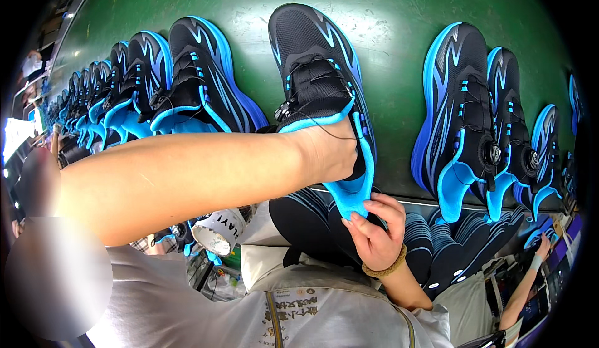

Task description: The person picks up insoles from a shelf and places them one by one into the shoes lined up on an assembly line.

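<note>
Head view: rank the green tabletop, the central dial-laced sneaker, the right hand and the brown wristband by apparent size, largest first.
1. Green tabletop
2. Central dial-laced sneaker
3. Right hand
4. Brown wristband

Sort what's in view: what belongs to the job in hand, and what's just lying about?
In hand:
centre shoe
left hand, in its opening
right hand, at its heel
green table

Apparently lying about:
shoes at left
shoes at right
</note>
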A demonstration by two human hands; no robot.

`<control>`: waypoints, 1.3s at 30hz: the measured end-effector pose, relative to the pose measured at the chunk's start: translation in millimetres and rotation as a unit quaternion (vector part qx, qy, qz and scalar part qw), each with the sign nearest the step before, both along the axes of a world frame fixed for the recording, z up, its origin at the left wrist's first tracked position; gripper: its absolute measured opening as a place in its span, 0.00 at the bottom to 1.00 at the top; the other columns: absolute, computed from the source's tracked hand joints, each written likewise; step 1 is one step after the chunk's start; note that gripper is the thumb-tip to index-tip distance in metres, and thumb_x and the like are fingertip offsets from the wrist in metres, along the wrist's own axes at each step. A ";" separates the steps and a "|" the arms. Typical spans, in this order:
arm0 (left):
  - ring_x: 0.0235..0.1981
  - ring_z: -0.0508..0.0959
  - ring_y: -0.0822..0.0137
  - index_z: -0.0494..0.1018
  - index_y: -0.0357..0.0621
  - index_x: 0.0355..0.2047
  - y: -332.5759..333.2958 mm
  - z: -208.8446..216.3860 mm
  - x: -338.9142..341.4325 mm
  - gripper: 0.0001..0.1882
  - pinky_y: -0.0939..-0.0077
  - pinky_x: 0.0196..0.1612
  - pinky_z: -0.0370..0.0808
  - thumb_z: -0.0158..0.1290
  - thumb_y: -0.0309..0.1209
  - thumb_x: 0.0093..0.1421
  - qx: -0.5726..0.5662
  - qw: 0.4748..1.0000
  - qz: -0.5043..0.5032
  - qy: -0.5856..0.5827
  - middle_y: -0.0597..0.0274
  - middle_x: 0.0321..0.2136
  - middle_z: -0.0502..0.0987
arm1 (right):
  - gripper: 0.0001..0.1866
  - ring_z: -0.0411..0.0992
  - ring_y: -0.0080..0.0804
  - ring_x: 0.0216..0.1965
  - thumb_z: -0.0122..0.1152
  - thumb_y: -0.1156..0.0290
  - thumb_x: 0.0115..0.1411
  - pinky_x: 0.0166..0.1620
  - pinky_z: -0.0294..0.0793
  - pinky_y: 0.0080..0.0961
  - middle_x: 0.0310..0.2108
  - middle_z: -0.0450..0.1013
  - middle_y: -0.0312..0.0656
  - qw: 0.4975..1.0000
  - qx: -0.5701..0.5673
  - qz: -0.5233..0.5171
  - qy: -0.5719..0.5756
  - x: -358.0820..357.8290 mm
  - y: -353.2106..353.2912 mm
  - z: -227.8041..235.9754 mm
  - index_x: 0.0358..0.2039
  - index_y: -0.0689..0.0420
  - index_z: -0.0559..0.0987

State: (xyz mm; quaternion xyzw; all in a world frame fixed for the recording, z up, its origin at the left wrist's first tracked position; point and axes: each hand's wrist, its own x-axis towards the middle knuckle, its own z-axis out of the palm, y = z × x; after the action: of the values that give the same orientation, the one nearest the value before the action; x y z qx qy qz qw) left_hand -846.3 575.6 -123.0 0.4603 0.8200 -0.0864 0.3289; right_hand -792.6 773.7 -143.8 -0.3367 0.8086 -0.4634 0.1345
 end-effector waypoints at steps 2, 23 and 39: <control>0.23 0.72 0.59 0.75 0.46 0.18 -3.1 -0.5 1.4 0.08 0.58 0.27 0.66 0.49 0.32 0.37 0.045 0.998 -0.026 0.030 0.62 0.18 0.73 | 0.15 0.65 0.39 0.35 0.65 0.76 0.35 0.35 0.66 0.28 0.34 0.65 0.37 1.000 -0.001 0.001 -0.005 0.2 1.2 -0.6 0.28 0.52 0.74; 0.21 0.73 0.54 0.68 0.42 0.36 31.0 66.1 2.2 0.17 0.65 0.24 0.70 0.44 0.42 0.54 0.382 0.794 0.472 -0.011 0.47 0.14 0.70 | 0.21 0.61 0.32 0.40 0.56 0.60 0.43 0.39 0.58 0.29 0.37 0.64 0.36 0.961 0.221 0.116 0.118 97.3 65.1 35.6 0.40 0.52 0.69; 0.27 0.73 0.51 0.62 0.45 0.44 120.6 9.8 -52.7 0.26 0.63 0.31 0.70 0.42 0.50 0.50 0.294 0.792 0.521 0.125 0.45 0.23 0.72 | 0.34 0.59 0.40 0.41 0.64 0.60 0.35 0.44 0.60 0.34 0.39 0.59 0.47 0.986 0.151 -0.022 -0.068 119.6 100.5 70.2 0.43 0.57 0.64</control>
State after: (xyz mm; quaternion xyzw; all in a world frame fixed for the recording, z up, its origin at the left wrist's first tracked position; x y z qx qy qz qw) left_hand -899.0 696.2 -113.2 0.0235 0.9555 0.2861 0.0673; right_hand -672.9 874.2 -73.6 -0.2622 0.8654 -0.3611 0.2279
